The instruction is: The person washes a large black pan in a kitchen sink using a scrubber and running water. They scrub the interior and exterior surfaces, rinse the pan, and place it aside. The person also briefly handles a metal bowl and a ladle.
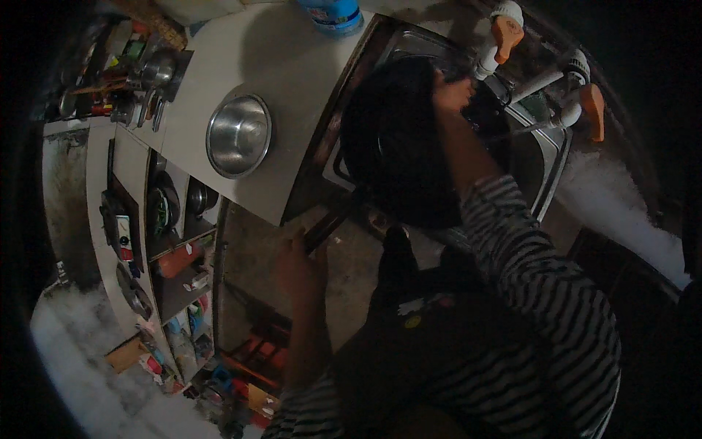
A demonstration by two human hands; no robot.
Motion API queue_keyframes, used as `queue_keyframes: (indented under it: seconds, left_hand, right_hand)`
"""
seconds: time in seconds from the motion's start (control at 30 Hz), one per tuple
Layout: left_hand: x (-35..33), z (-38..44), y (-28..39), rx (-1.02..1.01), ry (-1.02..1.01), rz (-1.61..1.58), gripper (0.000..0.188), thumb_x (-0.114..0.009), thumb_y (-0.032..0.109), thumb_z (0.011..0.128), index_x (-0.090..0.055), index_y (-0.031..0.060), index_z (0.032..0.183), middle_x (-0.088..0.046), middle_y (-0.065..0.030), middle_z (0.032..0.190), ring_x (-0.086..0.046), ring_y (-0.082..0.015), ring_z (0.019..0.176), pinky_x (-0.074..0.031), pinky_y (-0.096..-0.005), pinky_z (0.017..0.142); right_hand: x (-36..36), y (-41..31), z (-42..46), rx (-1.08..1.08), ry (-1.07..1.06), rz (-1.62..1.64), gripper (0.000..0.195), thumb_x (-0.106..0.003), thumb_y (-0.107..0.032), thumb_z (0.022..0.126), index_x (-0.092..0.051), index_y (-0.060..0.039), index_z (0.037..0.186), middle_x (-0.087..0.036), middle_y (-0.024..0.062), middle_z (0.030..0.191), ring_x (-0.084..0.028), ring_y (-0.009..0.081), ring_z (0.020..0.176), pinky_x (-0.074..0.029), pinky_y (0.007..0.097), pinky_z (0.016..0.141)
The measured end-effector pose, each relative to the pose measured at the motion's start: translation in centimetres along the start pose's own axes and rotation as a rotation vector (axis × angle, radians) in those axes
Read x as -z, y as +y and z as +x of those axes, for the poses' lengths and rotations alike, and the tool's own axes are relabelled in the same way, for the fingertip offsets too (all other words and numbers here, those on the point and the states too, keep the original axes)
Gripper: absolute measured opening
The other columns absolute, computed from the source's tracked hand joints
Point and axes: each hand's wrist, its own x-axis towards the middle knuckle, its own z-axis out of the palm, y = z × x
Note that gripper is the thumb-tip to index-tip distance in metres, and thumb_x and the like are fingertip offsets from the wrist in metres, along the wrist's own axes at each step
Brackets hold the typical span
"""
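Observation:
A large black wok [406, 148] is tilted over the steel sink [548, 164]. Its long dark handle [332, 222] points towards me, and my left hand [301, 269] is closed around it. At the far part of the wok, by the rim, is my right hand [452, 93], its fingers curled and partly lost in shadow. Whether it holds a scrubber or only presses on the metal is too dark to make out. The white tap with an orange lever [507, 35] sits just beyond that hand.
A second tap with an orange lever [592, 112] stands to the right. On the pale counter [296, 82] are a steel bowl [239, 136] and a blue container [334, 16]. Shelves [181, 258] with kitchenware lie to the left. A red crate-like object [263, 351] is low down.

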Motion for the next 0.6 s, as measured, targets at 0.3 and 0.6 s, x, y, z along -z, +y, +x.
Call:
queue_keyframes:
  seconds: [0.3, 0.6]
  left_hand:
    - [-1.9, -0.3, -0.9, -0.074, 0.072, -0.09, 0.05, -0.07, 0.025, 0.071, -0.055, 0.0098, 0.116, -0.058, -0.0152, 0.096, -0.059, -0.0344, 0.085, -0.049, -0.0426, 0.07]
    - [-1.7, -0.6, -1.0, -0.083, 0.014, -0.036, 0.054, -0.069, 0.023, 0.073, -0.05, 0.0076, 0.121, -0.057, -0.0183, 0.1, -0.056, -0.0371, 0.093, -0.046, -0.0447, 0.078]
  right_hand:
    - [-3.6, 3.2, -14.3, 0.846, -0.516, 0.014, 0.059, -0.056, -0.044, 0.083, -0.044, -0.0024, 0.123, -0.047, 0.0232, 0.123, -0.043, 0.0394, 0.117, -0.035, 0.0462, 0.097]
    - [5.6, 9.2, -6.3, 1.1, -0.604, -0.741, 0.048, -0.059, -0.037, 0.079, -0.05, -0.021, 0.123, -0.044, 0.0117, 0.129, -0.038, 0.0334, 0.122, -0.018, 0.0696, 0.098]
